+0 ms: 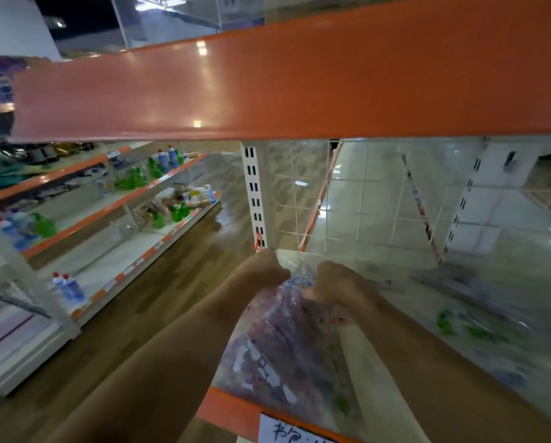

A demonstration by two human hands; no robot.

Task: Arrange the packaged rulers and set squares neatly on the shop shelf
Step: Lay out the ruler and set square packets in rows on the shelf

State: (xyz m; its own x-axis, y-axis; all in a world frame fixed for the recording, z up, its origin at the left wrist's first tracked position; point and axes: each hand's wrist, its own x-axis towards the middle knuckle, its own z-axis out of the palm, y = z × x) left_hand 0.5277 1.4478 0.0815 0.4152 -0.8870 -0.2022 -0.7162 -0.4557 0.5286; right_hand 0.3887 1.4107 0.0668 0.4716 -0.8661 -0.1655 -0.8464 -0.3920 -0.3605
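Observation:
Both my hands reach onto the white shop shelf with its orange front edge. My left hand and my right hand each grip the far end of a clear plastic pack of purple rulers, which lies lengthwise at the shelf's left end. More packaged rulers and set squares, some with green parts, lie blurred on the shelf to the right. A further dark pack lies toward the back.
An orange shelf board hangs just above my hands. A white slotted upright and a wire mesh back stand behind them. A handwritten label sits on the front edge. Across the wooden aisle stands shelving with green and blue bottles.

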